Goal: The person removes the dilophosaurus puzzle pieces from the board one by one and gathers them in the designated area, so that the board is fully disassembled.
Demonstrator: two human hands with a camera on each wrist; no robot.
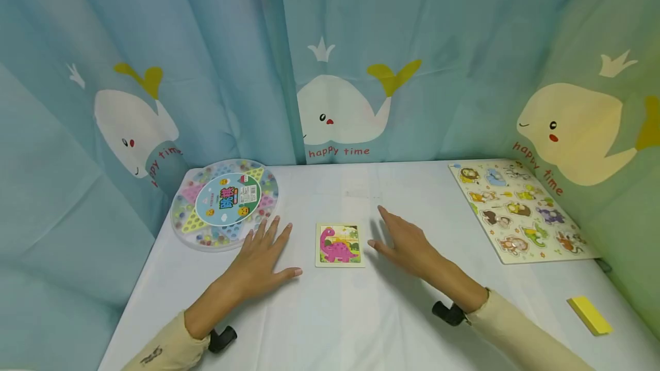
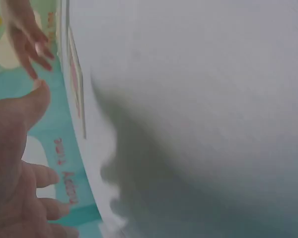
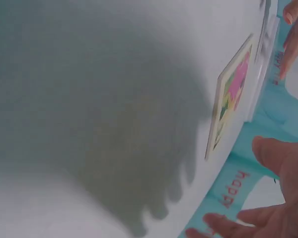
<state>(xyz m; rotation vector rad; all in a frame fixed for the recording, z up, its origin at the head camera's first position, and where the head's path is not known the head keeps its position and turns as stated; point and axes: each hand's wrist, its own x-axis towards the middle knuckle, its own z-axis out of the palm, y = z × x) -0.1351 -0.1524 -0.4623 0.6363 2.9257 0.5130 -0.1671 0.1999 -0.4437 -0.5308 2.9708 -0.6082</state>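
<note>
On the white table (image 1: 330,319), the animal board (image 1: 523,210) lies to my right and the round marble game (image 1: 227,205) to my left. My left hand (image 1: 256,265) is empty, fingers straight and spread, thumb well out; its fingertips overlap the game's edge from above, and I cannot tell whether they touch. My right hand (image 1: 409,246) hovers empty, thumb parted from forefinger. Between them lies the dinosaur puzzle (image 1: 339,245), untouched. The yellow block (image 1: 590,315) sits far right. The head view hides most of my right fingers; each wrist view cuts off its own hand.
</note>
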